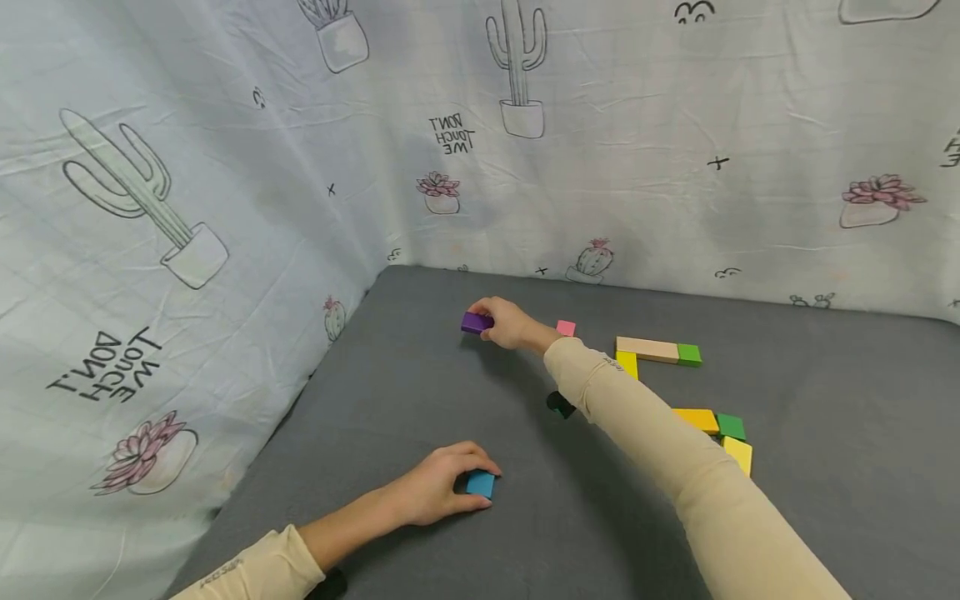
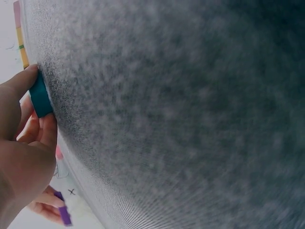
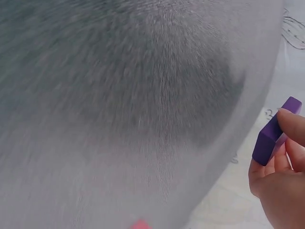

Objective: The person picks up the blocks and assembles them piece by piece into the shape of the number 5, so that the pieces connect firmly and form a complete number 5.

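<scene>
My left hand [image 1: 442,487] grips a blue block [image 1: 480,484] between thumb and fingers, at the near middle of the grey table. In the left wrist view that block [image 2: 40,98] looks teal and is right at the cloth surface. Farther off, my right hand [image 1: 510,323] pinches a purple rectangular block [image 1: 476,322], held over the far left part of the table. The right wrist view shows the purple block [image 3: 276,133] tilted between thumb and fingers. Just behind the right wrist lies a pink block [image 1: 566,327], partly hidden.
Right of the right forearm lie a plain wooden block [image 1: 647,349] touching a light green block [image 1: 689,355], and a yellow block [image 1: 627,363]. Nearer are an orange-yellow block [image 1: 696,420], a green block [image 1: 731,427] and another yellow one. Cactus-printed cloth [image 1: 637,167] hangs behind and left.
</scene>
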Available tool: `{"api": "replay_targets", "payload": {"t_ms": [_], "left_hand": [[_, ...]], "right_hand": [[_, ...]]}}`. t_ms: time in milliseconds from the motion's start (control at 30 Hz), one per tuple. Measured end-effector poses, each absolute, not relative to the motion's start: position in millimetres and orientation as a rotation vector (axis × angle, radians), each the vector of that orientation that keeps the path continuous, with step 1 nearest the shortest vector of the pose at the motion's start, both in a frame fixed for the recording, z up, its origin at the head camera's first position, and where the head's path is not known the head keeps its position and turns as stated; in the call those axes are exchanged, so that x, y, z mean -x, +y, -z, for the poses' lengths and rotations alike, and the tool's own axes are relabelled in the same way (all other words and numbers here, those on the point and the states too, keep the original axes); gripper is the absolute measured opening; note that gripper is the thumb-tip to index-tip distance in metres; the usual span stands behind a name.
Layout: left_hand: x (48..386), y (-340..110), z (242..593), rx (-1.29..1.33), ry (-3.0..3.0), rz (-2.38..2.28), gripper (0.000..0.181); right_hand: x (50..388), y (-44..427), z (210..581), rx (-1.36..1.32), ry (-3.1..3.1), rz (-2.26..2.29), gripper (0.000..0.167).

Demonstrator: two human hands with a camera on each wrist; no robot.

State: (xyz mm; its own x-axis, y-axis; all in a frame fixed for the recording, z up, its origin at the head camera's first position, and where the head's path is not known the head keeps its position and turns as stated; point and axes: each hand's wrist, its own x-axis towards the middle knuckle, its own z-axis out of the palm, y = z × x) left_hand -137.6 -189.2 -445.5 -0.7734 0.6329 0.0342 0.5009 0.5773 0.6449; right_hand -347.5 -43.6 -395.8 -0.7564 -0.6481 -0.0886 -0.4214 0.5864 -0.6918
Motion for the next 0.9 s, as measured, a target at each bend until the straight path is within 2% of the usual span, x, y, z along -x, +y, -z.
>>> {"api": "replay_targets", "payload": {"t_ms": [267,900], "left_hand": [[137.1,-189.8,443.4,-0.928,2.614,-0.964,0.029],[134.1,-186.7,441.4,-0.910,2.602,-0.963,0.031]], "right_hand": [[337.7,-13.9,375.2,0.917,2.457,0.954,0.044],[309.1,71.3,384.5,1.000,2.324,1.099,0.041]]}}
